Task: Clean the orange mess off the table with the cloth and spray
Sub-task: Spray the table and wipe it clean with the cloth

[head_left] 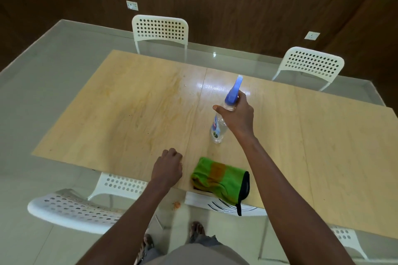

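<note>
A clear spray bottle (pixel 218 129) with a blue trigger head stands tilted on the light wooden table (pixel 323 135), and my right hand (pixel 237 114) grips its neck. A green cloth (pixel 219 176) with an orange-brown stain and a black edge lies near the table's front edge. My left hand (pixel 169 166) rests on the table just left of the cloth, fingers curled, holding nothing. Faint orange smears (pixel 150 105) streak the left half of the tabletop.
White perforated chairs stand around the table: one at the far side (pixel 160 30), one at far right (pixel 310 66), two at the near left (pixel 73 208). An orange scrap (pixel 177 205) lies on the pale floor under the table's edge. My feet show below.
</note>
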